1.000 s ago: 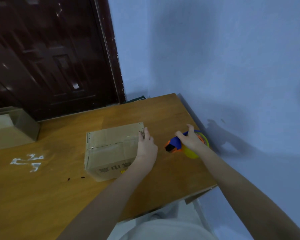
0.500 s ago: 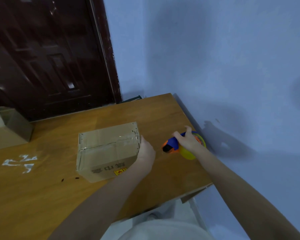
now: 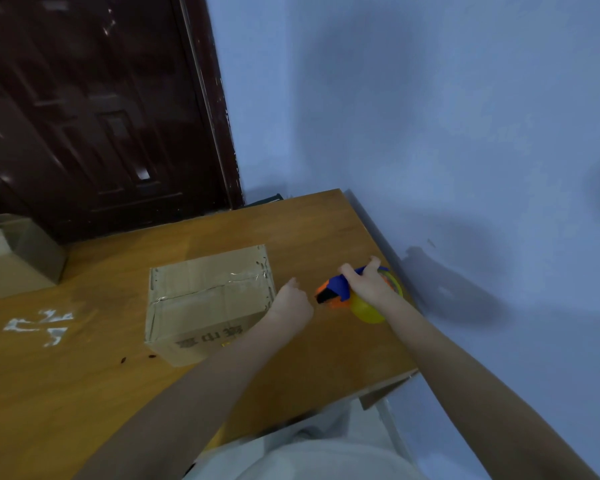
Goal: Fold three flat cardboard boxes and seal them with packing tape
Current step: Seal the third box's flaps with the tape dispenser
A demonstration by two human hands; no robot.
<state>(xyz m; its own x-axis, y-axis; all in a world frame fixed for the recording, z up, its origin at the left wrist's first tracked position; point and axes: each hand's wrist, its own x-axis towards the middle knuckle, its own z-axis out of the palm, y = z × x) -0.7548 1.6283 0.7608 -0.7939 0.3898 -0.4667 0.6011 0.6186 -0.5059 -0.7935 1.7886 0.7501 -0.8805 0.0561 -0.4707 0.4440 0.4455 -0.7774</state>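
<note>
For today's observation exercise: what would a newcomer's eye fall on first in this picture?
First the bright orange, blue and yellow tape dispenser, gripped by the right hand near the table's right edge. Next the taped cardboard box at the middle, the left hand beside it. Behind stands a dark door.

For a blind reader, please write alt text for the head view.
A right hand grips a tape dispenser on a wooden table; the left hand rests beside a taped cardboard box.
</note>
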